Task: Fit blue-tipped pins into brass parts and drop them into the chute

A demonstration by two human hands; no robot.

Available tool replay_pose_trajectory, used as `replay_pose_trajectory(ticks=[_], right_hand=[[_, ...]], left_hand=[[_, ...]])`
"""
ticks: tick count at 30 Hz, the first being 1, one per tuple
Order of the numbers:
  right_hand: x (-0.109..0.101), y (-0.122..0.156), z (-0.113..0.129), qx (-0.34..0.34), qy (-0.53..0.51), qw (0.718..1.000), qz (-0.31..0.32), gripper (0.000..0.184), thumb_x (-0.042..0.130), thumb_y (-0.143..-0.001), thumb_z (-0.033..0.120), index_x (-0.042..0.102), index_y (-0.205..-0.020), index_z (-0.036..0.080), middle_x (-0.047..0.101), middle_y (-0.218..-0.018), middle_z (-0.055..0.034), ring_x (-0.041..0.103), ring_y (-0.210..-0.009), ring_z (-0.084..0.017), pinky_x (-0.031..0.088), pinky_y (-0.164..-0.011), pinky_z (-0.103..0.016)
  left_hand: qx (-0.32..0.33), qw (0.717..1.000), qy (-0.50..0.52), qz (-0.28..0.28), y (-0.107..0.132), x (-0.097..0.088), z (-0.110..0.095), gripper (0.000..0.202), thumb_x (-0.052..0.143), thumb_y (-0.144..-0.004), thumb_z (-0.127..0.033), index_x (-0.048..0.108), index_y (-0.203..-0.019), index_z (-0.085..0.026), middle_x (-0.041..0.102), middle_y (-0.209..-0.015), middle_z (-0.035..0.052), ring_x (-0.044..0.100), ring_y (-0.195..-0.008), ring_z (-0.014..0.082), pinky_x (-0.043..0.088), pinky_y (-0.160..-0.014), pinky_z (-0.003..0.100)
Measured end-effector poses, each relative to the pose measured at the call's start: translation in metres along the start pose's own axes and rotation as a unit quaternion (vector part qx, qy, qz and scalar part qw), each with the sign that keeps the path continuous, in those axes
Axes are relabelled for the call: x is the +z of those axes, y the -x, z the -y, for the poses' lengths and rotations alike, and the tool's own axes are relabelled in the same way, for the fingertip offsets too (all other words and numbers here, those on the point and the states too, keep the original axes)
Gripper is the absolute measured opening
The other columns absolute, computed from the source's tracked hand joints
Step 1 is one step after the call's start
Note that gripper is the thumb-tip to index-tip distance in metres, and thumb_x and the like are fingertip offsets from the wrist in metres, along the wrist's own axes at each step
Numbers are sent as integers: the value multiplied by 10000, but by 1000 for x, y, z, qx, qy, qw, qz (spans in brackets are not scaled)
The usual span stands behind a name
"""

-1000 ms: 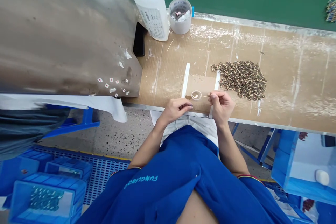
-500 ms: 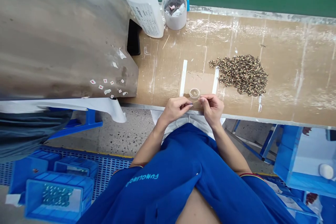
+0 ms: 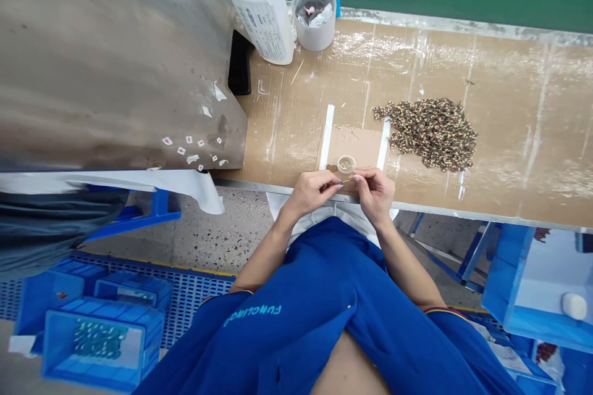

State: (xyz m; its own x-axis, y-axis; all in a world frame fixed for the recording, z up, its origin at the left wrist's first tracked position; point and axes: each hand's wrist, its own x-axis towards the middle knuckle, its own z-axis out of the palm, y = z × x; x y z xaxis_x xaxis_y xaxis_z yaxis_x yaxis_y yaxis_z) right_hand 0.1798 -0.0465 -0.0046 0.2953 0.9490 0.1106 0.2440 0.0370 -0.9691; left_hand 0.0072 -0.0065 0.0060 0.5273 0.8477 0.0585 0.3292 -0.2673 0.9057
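Note:
Close to the table's front edge, my left hand [image 3: 317,190] is closed in a pinch on something small and dark, mostly hidden by the fingertips. My right hand [image 3: 376,194] pinches a thin wooden toothpick [image 3: 347,179], whose tip points at the left fingertips. Just beyond the fingers sits a small round clear cup [image 3: 346,165] with a little in it that I cannot make out. It stands on a cardboard piece [image 3: 356,142] flanked by two white strips. A pile of tiny brown and gold parts [image 3: 433,136] lies to the right.
At the back left stand a white bottle [image 3: 262,12] and a tub [image 3: 315,34] holding scraps. A black object [image 3: 239,68] and another toothpick [image 3: 297,71] lie nearby. A metal surface [image 3: 139,74] with small stickers borders the left. Blue bins [image 3: 99,345] sit below on both sides.
The whole view has shifted slightly, so the table things appear a little further right. Both hands keep nearly the same pose, with the toothpick still at the left fingertips.

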Motion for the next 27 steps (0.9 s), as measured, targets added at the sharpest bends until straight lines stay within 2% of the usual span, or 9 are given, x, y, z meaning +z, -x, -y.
replay_pose_trajectory(ticks=[7, 11, 15, 18, 20, 23, 27], right_hand=[[1, -1, 1, -19, 1, 1000, -4, 337, 640, -917, 569, 678, -819, 249, 735, -763, -44, 702, -713, -203, 571, -638, -342], [3, 1, 4, -31, -31, 999, 10, 285, 650, -930, 513, 664, -835, 244, 732, -775, -43, 699, -715, -199, 556, -627, -331], [3, 3, 13, -49, -34, 998, -6, 248, 644, -947, 468, 658, -837, 246, 731, -774, -36, 700, -724, -193, 544, -625, -322], [0, -3, 22, -51, -8, 998, -25, 257, 638, -952, 480, 666, -852, 245, 716, -782, -34, 679, -725, -183, 522, -607, -312], [-4, -10, 26, -75, 15, 997, -28, 256, 630, -960, 471, 670, -845, 246, 702, -788, -32, 661, -736, -178, 509, -609, -307], [-7, -22, 26, -120, 79, 990, -9, 262, 617, -972, 453, 678, -818, 250, 688, -826, -37, 640, -765, -176, 500, -623, -307], [-6, -30, 20, -142, 162, 976, 12, 294, 587, -988, 459, 682, -816, 240, 663, -875, -49, 625, -784, -176, 496, -624, -308]], left_hand=[[16, 1000, 19, -1, -1, -2, 1, 230, 614, -955, -312, 733, -832, -158, 661, -695, 20, 517, -574, 108, 401, -593, 231], [25, 998, 56, -7, -2, -4, 2, 234, 638, -952, -328, 750, -842, -155, 652, -682, 16, 515, -571, 105, 394, -577, 229], [17, 996, 92, -13, -3, -6, 4, 239, 674, -935, -361, 762, -848, -156, 636, -660, 13, 505, -560, 99, 386, -556, 225], [6, 991, 130, -19, -1, -8, 7, 280, 696, -920, -417, 771, -853, -156, 673, -702, 36, 525, -569, 98, 396, -542, 224], [7, 986, 164, -29, 0, -9, 9, 292, 715, -906, -435, 778, -854, -154, 697, -735, 54, 554, -588, 102, 408, -541, 222], [5, 978, 203, -44, 3, -8, 14, 294, 748, -882, -439, 784, -853, -149, 702, -739, 59, 561, -585, 96, 404, -526, 215], [3, 973, 225, -59, 5, -5, 18, 292, 771, -861, -440, 784, -849, -148, 700, -736, 56, 566, -596, 93, 408, -529, 207]])
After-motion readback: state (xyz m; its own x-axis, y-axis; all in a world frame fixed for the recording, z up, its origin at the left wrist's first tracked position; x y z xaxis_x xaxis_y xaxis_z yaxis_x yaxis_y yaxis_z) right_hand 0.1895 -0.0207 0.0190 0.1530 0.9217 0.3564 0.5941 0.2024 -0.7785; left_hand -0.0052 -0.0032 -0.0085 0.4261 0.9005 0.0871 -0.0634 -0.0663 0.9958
